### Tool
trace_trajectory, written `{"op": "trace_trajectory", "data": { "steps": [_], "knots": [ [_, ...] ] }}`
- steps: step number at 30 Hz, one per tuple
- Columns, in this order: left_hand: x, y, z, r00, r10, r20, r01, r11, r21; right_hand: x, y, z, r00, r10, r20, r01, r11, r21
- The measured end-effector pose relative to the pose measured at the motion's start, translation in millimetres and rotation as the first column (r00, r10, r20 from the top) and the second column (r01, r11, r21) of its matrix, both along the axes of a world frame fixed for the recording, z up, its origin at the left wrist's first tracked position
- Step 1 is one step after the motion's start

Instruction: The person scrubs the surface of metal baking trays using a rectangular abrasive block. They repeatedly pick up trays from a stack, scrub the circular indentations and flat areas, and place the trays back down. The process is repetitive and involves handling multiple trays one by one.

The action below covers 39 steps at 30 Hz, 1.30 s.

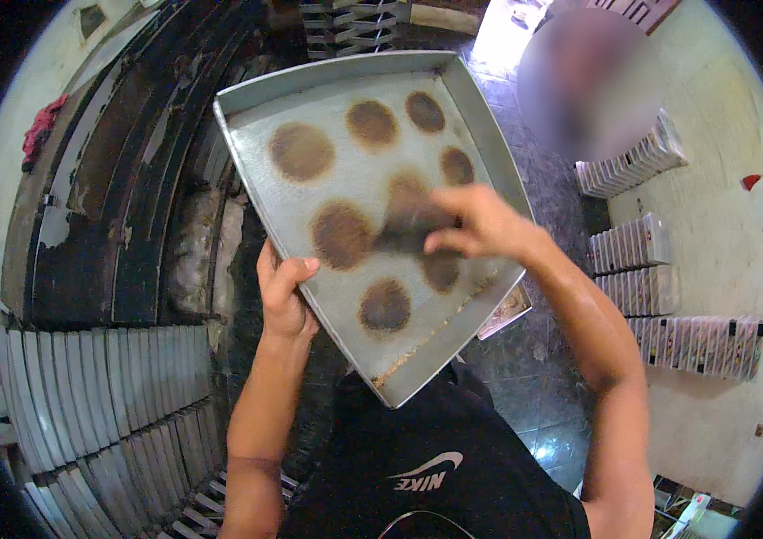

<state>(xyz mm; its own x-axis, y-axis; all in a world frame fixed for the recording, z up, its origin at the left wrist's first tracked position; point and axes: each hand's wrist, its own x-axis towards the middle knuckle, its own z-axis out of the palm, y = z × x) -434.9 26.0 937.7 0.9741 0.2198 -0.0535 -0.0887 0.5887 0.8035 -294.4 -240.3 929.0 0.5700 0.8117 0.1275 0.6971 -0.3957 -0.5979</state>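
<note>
A rectangular metal baking tray (296,216) is held tilted in front of my body. Several round brown scorch marks cover its inner face. Crumbs (426,337) lie in a line along its lowest side. My left hand (287,292) grips the tray's left rim, the thumb over the edge. Above the middle of the tray, my right hand (485,225) is closed on a dark thing (408,229) that presses or passes over the surface. Motion smears that thing, and I cannot make out its exact kind.
Metal trays (103,386) stand packed in rows at the lower left, beside a dark, worn metal structure (121,180). Filled stacks (700,346) line the right wall. Another person (588,81) is at the upper right. A box-like thing (507,313) shows below the tray's right side.
</note>
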Motion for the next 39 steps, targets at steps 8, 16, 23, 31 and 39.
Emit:
{"op": "trace_trajectory", "data": {
  "steps": [8,16,23,31,39],
  "knots": [
    [-5,6,-7,1.0,0.002,0.003,-0.002,0.999,0.039,-44,26,5,0.973,0.229,0.033,-0.227,0.971,-0.072],
    [1,0,-13,1.0,-0.001,-0.019,0.003,0.998,0.067,-36,14,2,1.0,0.024,0.018,-0.02,0.981,-0.192],
    [33,-25,-25,0.994,-0.071,-0.086,0.08,0.99,0.113,-47,-27,-40,0.996,0.089,0.025,-0.089,0.996,-0.007],
    [150,-106,-129,0.854,-0.327,-0.405,0.336,0.941,-0.051,47,-273,-131,0.305,-0.672,-0.674,0.952,0.203,0.229],
    [232,-201,-322,0.275,-0.33,-0.903,0.549,0.825,-0.134,-72,-398,-405,-0.297,0.123,-0.947,0.952,0.112,-0.284]
  ]
}}
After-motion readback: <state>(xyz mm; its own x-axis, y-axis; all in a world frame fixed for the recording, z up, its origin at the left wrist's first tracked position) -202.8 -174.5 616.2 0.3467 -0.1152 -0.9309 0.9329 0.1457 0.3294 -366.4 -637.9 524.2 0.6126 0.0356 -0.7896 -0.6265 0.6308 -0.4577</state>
